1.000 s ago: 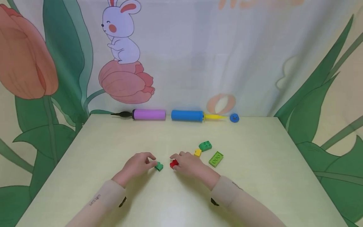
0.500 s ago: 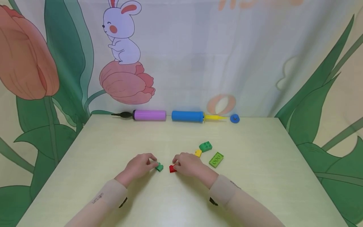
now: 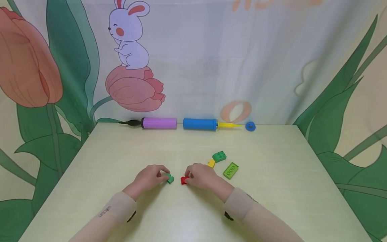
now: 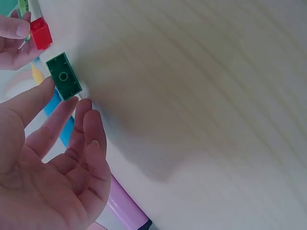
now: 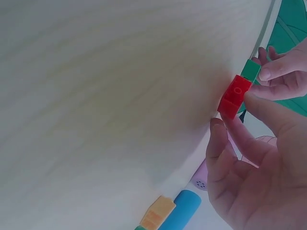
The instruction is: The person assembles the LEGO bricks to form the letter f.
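Observation:
My left hand (image 3: pixel 151 177) pinches a dark green building brick (image 3: pixel 170 178) between thumb and index finger. In the left wrist view that green brick (image 4: pixel 64 76) turns its hollow underside to the camera. A red building brick (image 3: pixel 184 180) is pinched by my right hand (image 3: pixel 202 174). Seen from the right wrist, part of the hollow underside of the red brick (image 5: pixel 235 96) shows. A small gap separates the two bricks in the head view. Beyond my right hand, a yellow brick (image 3: pixel 211 163) is partly hidden by it.
A green brick (image 3: pixel 219 156) and a lime green brick (image 3: pixel 230 170), underside up, lie right of my right hand. Along the table's back edge are a purple pump (image 3: pixel 159 123), a blue pump (image 3: pixel 200 124) with a yellow nozzle, and a small blue round object (image 3: pixel 250 126).
The red brick has been turned in my right hand's fingers and sits slightly lower in the head view. My left hand stays almost still with the green brick.

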The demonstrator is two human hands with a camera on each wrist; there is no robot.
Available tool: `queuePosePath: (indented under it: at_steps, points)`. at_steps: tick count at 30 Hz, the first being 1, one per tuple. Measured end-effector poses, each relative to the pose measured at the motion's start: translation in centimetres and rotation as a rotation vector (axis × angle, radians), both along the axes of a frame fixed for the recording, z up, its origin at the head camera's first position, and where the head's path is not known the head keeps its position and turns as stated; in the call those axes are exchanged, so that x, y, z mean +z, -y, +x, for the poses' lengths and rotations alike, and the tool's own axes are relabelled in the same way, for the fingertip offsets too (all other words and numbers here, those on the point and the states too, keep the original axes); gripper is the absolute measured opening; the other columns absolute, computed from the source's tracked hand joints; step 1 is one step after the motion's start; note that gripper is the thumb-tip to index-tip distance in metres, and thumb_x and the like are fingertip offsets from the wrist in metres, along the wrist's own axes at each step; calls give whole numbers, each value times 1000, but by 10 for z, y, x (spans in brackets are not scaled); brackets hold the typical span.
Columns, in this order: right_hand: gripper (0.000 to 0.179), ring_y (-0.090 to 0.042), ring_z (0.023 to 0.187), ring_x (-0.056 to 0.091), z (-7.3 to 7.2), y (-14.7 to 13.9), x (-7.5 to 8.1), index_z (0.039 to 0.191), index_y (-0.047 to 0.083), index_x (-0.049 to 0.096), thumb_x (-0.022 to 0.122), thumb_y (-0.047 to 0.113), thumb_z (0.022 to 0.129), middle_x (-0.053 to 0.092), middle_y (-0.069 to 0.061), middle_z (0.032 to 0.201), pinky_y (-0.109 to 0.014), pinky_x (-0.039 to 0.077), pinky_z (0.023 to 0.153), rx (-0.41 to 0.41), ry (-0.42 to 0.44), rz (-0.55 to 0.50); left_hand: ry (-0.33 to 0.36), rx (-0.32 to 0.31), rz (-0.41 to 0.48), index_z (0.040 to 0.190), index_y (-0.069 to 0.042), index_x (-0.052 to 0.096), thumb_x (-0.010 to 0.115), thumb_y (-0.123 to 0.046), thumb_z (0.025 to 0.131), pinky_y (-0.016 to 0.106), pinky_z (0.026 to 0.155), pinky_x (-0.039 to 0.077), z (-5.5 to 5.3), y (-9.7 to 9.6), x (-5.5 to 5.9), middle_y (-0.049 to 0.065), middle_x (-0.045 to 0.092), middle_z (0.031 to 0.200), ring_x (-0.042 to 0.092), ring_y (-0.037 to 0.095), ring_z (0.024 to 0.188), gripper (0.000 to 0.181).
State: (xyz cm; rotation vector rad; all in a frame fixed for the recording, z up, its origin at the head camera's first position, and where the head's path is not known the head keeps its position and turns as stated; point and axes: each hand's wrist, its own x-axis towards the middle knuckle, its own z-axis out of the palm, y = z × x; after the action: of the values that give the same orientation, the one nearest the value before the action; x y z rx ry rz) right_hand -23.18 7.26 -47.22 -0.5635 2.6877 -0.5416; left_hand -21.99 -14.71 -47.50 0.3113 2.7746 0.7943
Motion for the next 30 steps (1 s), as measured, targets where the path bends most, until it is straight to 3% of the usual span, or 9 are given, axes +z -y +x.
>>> queuePosePath:
  at_steps: [13,22,30]
  points:
    - [26,-14,70,52,4,1,0,98,20,56,77,28,84,55,5,76,-26,44,63,30,16,-2,-5,-25,33,102,-12,70,74,-19,86,31,63,43,-2,5,0,-1,57,77,50,17,69,18]
    - [25,-12,74,53,7,0,0,100,19,60,77,25,83,56,9,80,-25,44,66,59,-9,3,15,-27,96,91,-13,64,80,-18,79,32,64,44,1,13,-1,1,57,79,51,17,69,21]
    - [21,-12,74,52,9,-2,-2,96,20,62,78,25,83,55,9,80,-26,44,67,72,-12,1,21,-17,94,86,-14,61,84,-20,75,34,72,46,1,14,-5,0,58,84,53,17,78,26]
